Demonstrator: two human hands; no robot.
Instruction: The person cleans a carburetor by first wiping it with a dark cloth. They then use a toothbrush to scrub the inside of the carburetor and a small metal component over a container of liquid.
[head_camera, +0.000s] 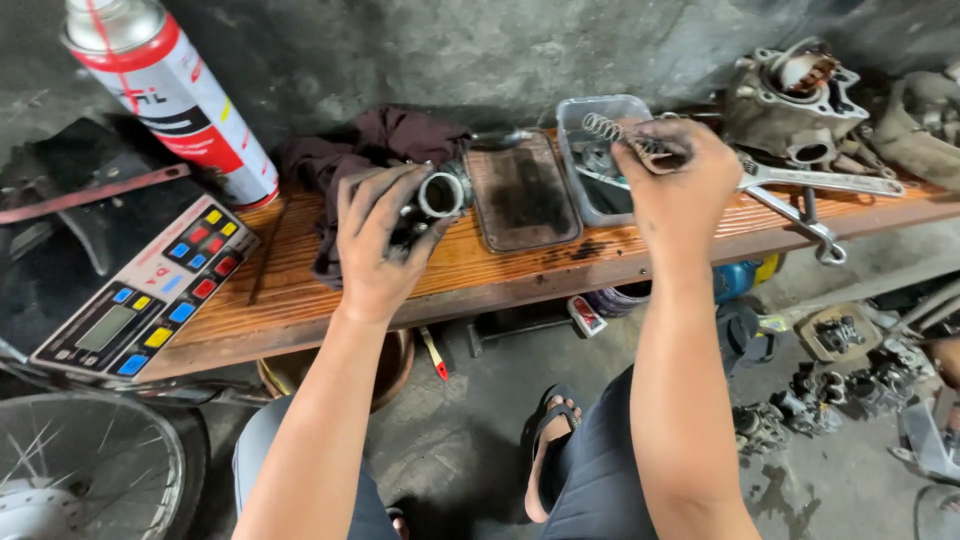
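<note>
My left hand (375, 245) grips a dark metal carburettor body (436, 196) with a round open bore, held over a wooden plank (300, 290). My right hand (680, 180) is closed on a small dark part with a coil spring (605, 127) sticking out to the left, above a clear plastic tray (590, 150) of small parts. Both hands are smeared with black grease.
A dark cloth (375, 140), a flat rusty tray (522, 192) and wrenches (815, 195) lie on the plank. A red-and-white spray can (165, 90) and a keypad panel (150, 295) are at left. An engine cylinder (795, 100) stands behind; carburettor parts (840, 390) litter the floor.
</note>
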